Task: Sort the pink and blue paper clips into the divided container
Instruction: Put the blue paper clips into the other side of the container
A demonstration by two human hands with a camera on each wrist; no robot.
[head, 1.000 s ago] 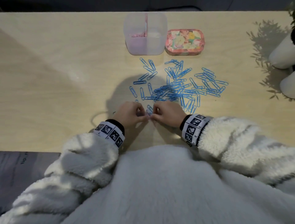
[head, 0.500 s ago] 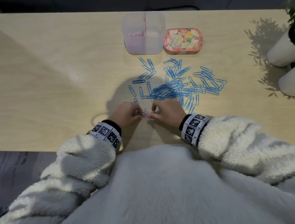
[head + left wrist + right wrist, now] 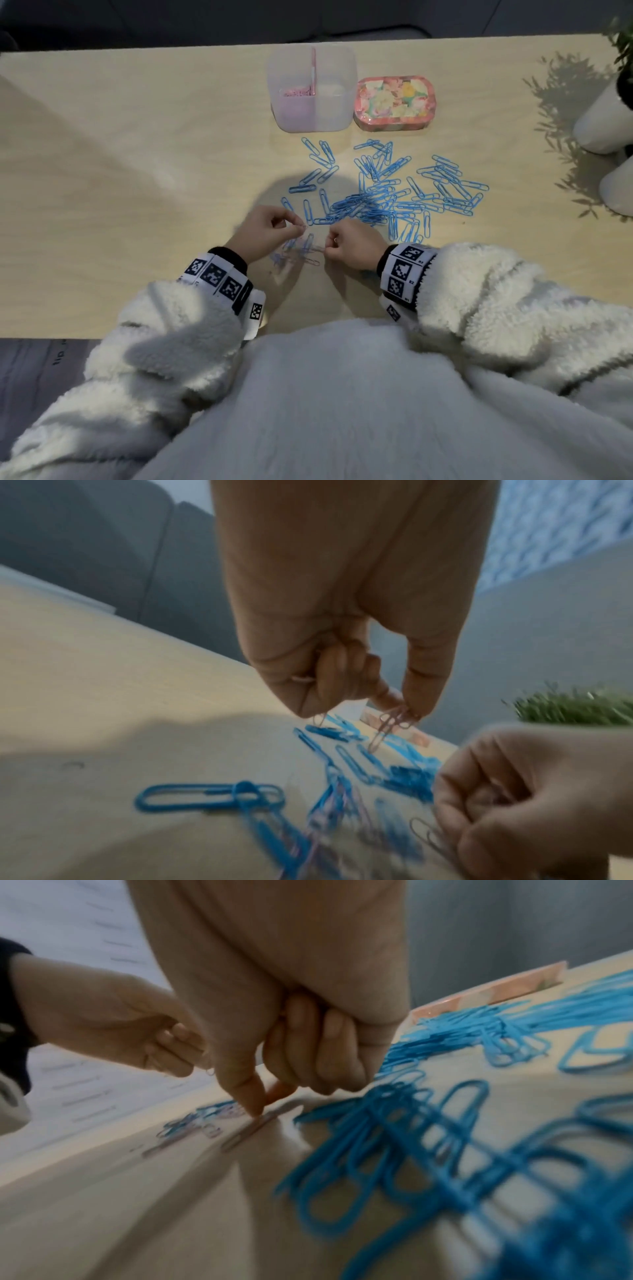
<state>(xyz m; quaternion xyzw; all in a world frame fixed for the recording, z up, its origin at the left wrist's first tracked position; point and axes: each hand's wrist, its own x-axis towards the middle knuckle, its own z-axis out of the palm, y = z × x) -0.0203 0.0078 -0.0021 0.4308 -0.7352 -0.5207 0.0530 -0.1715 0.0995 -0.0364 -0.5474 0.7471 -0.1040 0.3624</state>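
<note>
A clear divided container (image 3: 310, 113) stands at the back of the table, with pink paper clips (image 3: 297, 91) in its left compartment; the right compartment looks empty. Blue paper clips (image 3: 380, 198) lie scattered in front of it. My left hand (image 3: 298, 225) is raised a little and pinches pink clips (image 3: 394, 721) between thumb and forefinger. Close to its right, my right hand (image 3: 327, 246) pinches the end of a pink clip (image 3: 251, 1127) that lies on the table. A small mix of blue and pink clips (image 3: 293, 253) sits between the hands.
A flowered pink tin (image 3: 394, 102) sits right of the container. Two white pots (image 3: 603, 126) with a plant stand at the right edge. The table's near edge (image 3: 68, 337) runs just behind my wrists.
The hands have drawn slightly apart. My left hand has lifted off the table with pink clips in its pinch; the right stays low at the small mixed cluster.
</note>
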